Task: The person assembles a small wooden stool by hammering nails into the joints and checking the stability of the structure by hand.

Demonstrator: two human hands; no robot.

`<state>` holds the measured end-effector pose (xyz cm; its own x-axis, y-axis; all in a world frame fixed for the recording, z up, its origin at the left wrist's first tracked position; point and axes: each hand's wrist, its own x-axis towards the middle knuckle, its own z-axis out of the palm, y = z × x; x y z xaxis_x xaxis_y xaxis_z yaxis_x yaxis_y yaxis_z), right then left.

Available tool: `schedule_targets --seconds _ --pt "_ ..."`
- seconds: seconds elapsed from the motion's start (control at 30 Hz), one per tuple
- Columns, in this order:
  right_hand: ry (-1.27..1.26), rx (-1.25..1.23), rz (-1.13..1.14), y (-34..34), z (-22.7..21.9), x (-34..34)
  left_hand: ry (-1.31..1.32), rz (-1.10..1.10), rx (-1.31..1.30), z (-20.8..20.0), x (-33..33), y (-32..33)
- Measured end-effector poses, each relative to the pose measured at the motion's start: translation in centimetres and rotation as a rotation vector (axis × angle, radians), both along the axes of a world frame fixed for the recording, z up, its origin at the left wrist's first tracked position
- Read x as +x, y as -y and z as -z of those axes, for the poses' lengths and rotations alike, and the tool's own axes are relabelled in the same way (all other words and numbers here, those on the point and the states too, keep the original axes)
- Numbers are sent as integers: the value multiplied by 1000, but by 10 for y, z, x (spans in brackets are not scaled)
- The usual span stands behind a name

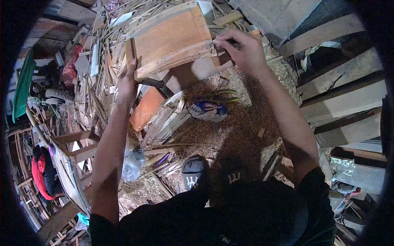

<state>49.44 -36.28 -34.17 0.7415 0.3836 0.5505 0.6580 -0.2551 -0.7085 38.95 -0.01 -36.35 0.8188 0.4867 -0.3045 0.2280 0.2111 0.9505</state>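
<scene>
Panel: an orange-brown rectangular wooden panel with a pale, rough strip along its near edge is held up at the upper centre of the frame, slightly tilted, its broad face toward the camera. It lies between the two hands.

Left hand: at the panel's lower-left corner. Grip closed on the panel, thumb along the left side; the other fingers are mostly hidden, so their exact placement cannot be told. The bulk of the panel extends up and to the right from this grip.

Right hand: at the panel's right side, near the lower-right corner. Thumb and forefinger are drawn close together at the tips, right by the panel's edge. Cannot tell whether this grip pinches the edge, a small bit, or nothing. The panel lies wholly to the left of it.

Surroundings: below the panel, left of centre, a flat orange board leans among loose wood strips. At centre, a crumpled blue-and-white plastic sack lies on a brown floor strewn with wood shavings. A clear plastic bag sits lower left of centre, just beside the left forearm. Two dark shoes show at lower centre. Far left: a green sheet and a black wheel. Right side: wide pale planks.
</scene>
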Motion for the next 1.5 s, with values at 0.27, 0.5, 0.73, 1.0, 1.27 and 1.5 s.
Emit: schedule_targets --seconds 0.27,0.5,0.73,1.0,1.27,1.5 --pt "108 -127 -100 3 -9 9 45 62 -15 5 -1 -6" --pt "120 -125 -140 4 -5 10 22 21 13 2 -1 -2" --pt "120 -100 -180 3 -4 10 18 13 7 4 -1 -5" --pt "234 -79 -190 3 -6 12 38 45 -24 2 -1 -3" --pt "215 -97 -163 4 -7 6 -2 41 -15 1 2 -9" --pt "199 0 -117 5 9 6 -3 42 15 -6 -3 5"
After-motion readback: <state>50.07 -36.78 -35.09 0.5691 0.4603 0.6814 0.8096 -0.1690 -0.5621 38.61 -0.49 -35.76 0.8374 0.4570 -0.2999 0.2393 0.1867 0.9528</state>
